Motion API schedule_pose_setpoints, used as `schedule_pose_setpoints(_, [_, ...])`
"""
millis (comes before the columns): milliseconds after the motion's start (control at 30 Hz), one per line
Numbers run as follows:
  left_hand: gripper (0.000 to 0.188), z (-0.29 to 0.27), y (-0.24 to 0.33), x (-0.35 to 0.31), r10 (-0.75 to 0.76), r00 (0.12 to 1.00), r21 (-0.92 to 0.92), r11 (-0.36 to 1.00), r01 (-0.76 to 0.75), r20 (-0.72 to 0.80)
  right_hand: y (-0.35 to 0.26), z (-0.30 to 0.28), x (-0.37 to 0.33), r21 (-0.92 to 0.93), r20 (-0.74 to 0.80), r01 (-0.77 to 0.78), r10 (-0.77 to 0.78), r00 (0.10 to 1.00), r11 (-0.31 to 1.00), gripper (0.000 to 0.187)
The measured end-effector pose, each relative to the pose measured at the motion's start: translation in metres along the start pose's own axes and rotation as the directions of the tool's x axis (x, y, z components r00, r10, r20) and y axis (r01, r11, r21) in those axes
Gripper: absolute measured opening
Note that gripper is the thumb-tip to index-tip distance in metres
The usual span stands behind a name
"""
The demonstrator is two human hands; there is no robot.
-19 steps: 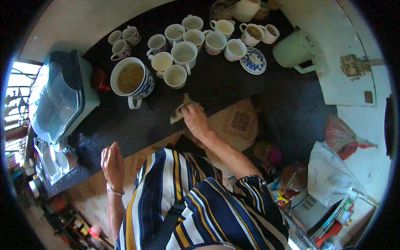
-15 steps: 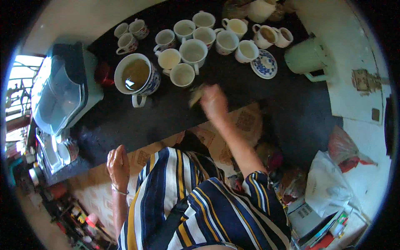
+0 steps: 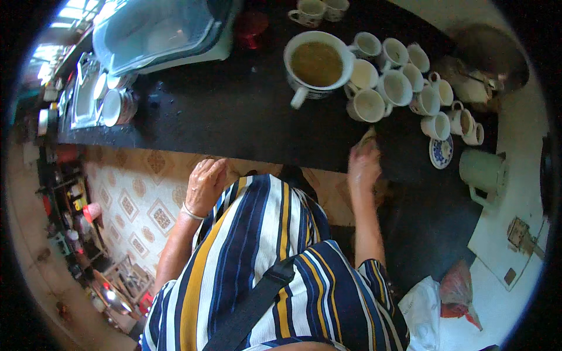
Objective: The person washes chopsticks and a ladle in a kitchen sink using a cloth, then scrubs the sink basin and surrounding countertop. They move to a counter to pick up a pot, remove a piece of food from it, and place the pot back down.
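My right hand [image 3: 364, 165] is over the front part of the dark counter [image 3: 193, 120], closed on a small yellowish-green piece [image 3: 368, 136]. It could be a sponge or a folded cloth; blur hides its kind. Just beyond it stands a white cup [image 3: 367, 106], the nearest of a cluster of several cups. A large blue-and-white mug [image 3: 317, 61] with brownish liquid inside is to their left. My left hand [image 3: 206, 182], fingers curled and wet-looking, hangs by the counter's front edge with nothing visible in it.
A blue-lidded plastic bin [image 3: 167, 35] occupies the back left, near a dish tray [image 3: 91, 96] and a cup on its side [image 3: 119, 107]. Right of the cups are a patterned lid [image 3: 441, 152] and a pale green pitcher [image 3: 481, 174]. A white bag [image 3: 422, 310] lies lower right.
The view has turned left, so the counter things appear further right. My right hand still holds the small piece, near the front cup. My left hand remains curled by the counter edge.
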State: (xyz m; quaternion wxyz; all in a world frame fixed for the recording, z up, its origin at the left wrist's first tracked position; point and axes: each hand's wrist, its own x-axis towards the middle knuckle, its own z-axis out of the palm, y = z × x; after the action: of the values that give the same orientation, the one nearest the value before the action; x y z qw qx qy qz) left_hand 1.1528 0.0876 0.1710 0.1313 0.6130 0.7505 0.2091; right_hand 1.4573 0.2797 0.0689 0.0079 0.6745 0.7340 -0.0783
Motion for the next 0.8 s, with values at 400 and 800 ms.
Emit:
schedule_pose_setpoints(400, [0.014,-0.051,-0.118,-0.137,-0.324,0.942,0.003,0.946,0.325,-0.091,-0.276,0.023,0.018,0.013,-0.07,0.638,-0.636,0.769,0.77,0.032])
schedule_pose_setpoints(800, [0.019,-0.032,-0.251,-0.397,-0.771,0.625,-0.175,0.603,0.778,0.123,-0.501,0.123,-0.046,0.095,-0.519,0.725,-0.588,0.621,0.682,0.046])
